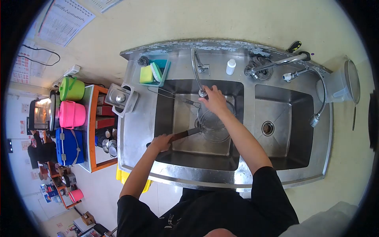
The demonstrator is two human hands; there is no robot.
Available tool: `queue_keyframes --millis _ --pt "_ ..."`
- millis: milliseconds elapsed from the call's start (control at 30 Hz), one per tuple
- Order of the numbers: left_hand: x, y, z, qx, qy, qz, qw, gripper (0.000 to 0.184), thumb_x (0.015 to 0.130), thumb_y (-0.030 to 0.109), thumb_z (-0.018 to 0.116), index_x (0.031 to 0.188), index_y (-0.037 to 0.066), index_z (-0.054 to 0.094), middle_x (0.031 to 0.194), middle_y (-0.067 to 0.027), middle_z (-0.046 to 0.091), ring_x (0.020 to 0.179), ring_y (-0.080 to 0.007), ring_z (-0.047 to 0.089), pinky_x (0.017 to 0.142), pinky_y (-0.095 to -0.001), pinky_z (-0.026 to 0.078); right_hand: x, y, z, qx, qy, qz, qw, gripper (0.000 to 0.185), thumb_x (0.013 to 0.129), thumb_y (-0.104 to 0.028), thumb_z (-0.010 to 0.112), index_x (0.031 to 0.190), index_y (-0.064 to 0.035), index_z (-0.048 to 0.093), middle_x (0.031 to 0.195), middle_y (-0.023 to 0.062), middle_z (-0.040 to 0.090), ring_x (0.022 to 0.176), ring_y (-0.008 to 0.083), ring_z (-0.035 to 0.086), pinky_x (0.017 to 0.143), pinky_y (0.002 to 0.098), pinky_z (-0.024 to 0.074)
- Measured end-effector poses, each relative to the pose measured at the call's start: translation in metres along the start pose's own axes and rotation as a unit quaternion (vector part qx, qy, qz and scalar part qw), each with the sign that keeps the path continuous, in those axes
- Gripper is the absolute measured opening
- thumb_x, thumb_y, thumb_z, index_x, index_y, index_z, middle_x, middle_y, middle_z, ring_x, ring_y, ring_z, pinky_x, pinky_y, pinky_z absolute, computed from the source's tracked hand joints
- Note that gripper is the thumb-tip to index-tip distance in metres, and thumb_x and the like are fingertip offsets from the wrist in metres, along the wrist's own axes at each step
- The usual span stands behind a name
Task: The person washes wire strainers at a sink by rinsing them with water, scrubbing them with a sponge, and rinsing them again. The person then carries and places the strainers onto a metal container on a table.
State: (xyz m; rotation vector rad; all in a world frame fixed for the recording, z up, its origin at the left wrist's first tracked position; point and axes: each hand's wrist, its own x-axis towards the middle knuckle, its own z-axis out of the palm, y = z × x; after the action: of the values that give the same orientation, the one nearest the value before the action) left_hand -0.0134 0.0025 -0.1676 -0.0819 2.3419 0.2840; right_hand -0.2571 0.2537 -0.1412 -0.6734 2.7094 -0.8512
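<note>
My left hand point(161, 143) is closed around the brown handle of a round wire-mesh strainer point(215, 132). The strainer's bowl sits over the left basin point(185, 156) of a steel sink. Above it, my right hand point(214, 100) grips the spray head point(202, 94) of a flexible metal faucet hose point(194, 65). The fingers of that hand partly cover the spray head, and whether water runs is not clear. Further utensils with thin handles point(191, 102) lie in the same basin, partly hidden beneath the strainer and my right hand.
A teal tray point(167, 67) with sponges and a scrubber stands behind the left basin, near a white bottle point(231, 67). Steel pans point(125, 103) rest at the left edge. Another spray hose point(324, 93) hangs by the right basin point(290, 146). A person point(41, 152) is far left.
</note>
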Motion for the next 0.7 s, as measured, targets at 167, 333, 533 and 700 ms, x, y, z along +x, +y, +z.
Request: queue_keyframes --millis 167,333,533,700 --pt "0.063 -0.043 0.045 -0.278 -0.078 -0.019 0.957 0.068 0.088 0.023 0.067 0.148 0.008 0.037 0.138 -0.0182 0.055 0.124 -0.0301 0.057 0.103 -0.0405 0.046 0.002 0.001 0.001 0.031 -0.009 -0.003 0.999 0.059 0.084 -0.037 0.074 0.136 -0.0222 0.051 0.115 0.0157 0.053 0.101 0.0382 0.060 0.084 0.0489 0.0513" --pt "0.163 -0.025 -0.006 -0.605 0.175 -0.069 0.773 0.083 0.089 0.035 0.069 0.154 0.007 0.025 0.145 -0.0179 0.049 0.140 -0.0288 0.040 0.113 -0.0415 0.032 0.005 -0.001 0.016 0.058 0.013 -0.016 0.998 0.059 0.084 -0.037 0.074 0.135 -0.0199 0.051 0.114 0.0169 0.053 0.100 0.0395 0.060 0.084 0.0499 0.0510" --pt "0.198 0.004 -0.056 -0.878 0.271 0.043 0.392 0.037 0.096 0.050 0.059 0.091 0.014 0.055 0.105 -0.0082 0.061 0.112 -0.0251 0.054 0.099 -0.0429 0.040 0.002 -0.006 0.003 0.041 -0.022 -0.012 0.999 0.059 0.084 -0.040 0.074 0.134 -0.0181 0.052 0.112 0.0158 0.055 0.101 0.0395 0.060 0.085 0.0486 0.0505" --pt "0.101 0.055 -0.068 -0.815 0.335 0.221 0.418 0.043 0.105 0.043 0.047 0.074 0.014 0.040 0.074 0.0006 0.038 0.075 -0.0154 0.043 0.092 -0.0371 0.041 0.003 -0.005 -0.001 0.022 -0.013 -0.027 0.999 0.058 0.084 -0.041 0.072 0.133 -0.0172 0.053 0.111 0.0135 0.059 0.098 0.0375 0.061 0.085 0.0484 0.0501"
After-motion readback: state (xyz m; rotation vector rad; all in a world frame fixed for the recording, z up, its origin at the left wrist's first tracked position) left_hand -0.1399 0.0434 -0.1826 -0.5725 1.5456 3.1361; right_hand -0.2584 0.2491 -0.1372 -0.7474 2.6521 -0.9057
